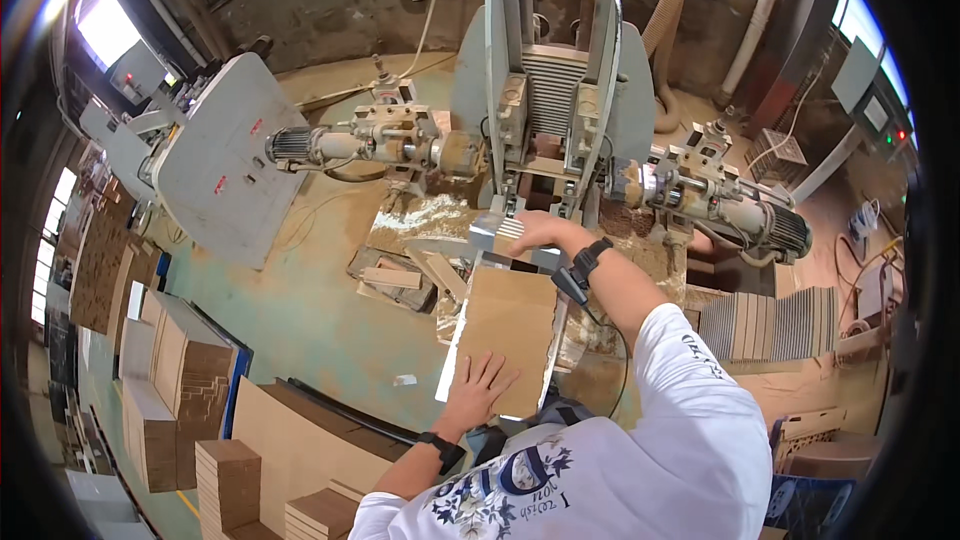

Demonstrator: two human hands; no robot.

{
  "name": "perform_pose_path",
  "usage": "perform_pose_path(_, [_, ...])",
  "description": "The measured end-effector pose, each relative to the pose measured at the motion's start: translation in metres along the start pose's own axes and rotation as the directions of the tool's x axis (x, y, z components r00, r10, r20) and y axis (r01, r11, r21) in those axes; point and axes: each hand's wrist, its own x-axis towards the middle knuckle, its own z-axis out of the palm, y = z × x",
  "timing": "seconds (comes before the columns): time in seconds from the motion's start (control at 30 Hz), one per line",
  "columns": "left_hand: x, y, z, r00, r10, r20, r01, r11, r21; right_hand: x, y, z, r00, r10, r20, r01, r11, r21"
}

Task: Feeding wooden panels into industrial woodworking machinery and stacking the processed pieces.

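In front of me a brown fibreboard-like sheet (505, 315) with a ragged edge lies on a pale, narrow support. My left hand (478, 395) rests flat on the sheet's near end, fingers spread. Beyond its far end my right hand (540, 231) is closed around a small stack of thin pale-edged strips (496, 232), at the mouth of the machine. My palm and fingers partly hide that stack. Further off, between two upright grey plates, stands a pile of layered boards (552, 95).
Motor units sit left (375, 145) and right (735, 195) of the machine's middle. A tray of wood offcuts (390, 278) lies on the floor to the left. Board stacks stand at right (765, 325) and lower left (180, 370). A control box (880, 115) hangs far right.
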Motion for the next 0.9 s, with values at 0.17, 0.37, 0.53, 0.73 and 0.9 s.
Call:
perform_pose_path(0.17, [0.004,0.006,0.006,1.000,-0.002,0.015,0.001,1.000,0.012,-0.014,0.044,0.052,0.944,-0.041,-0.327,-0.040,0.970,-0.238])
perform_pose_path(0.37, [0.008,0.010,-0.003,0.998,-0.021,0.067,0.026,0.996,-0.087,-0.021,0.044,0.056,0.797,-0.063,-0.601,-0.238,0.881,-0.409])
perform_pose_path(0.53, [-0.011,-0.004,-0.004,0.998,-0.064,0.016,0.064,0.998,-0.014,-0.016,-0.006,0.045,0.728,-0.278,-0.627,0.029,0.926,-0.377])
perform_pose_path(0.73, [-0.006,0.000,0.020,0.985,0.117,-0.127,-0.128,0.989,-0.080,-0.073,-0.017,0.103,0.886,-0.266,-0.379,0.196,0.957,-0.213])
perform_pose_path(0.9, [-0.022,-0.001,0.016,0.995,0.085,-0.058,-0.093,0.984,-0.152,-0.065,-0.021,0.125,0.925,-0.191,-0.328,0.075,0.939,-0.334])
